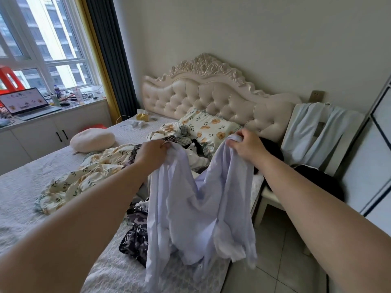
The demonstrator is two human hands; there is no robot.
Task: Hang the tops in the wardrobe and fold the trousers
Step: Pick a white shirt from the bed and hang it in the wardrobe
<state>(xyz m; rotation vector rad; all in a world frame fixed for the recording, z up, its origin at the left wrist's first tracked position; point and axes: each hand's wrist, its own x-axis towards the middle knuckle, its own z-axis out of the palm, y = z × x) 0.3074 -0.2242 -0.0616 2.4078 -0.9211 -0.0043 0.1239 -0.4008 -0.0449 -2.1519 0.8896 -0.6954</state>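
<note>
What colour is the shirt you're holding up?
Pale lilac, plain with no pattern. The head view shows the shirt hanging between both hands.

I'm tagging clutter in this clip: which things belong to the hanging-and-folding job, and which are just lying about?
Job: lilac shirt held up by left hand and right hand; dark patterned garment on the bed; pale blue garment over the chair.
Lying about: laptop; round white cushion; floral pillow; floral quilt; yellow tissue box.
</note>
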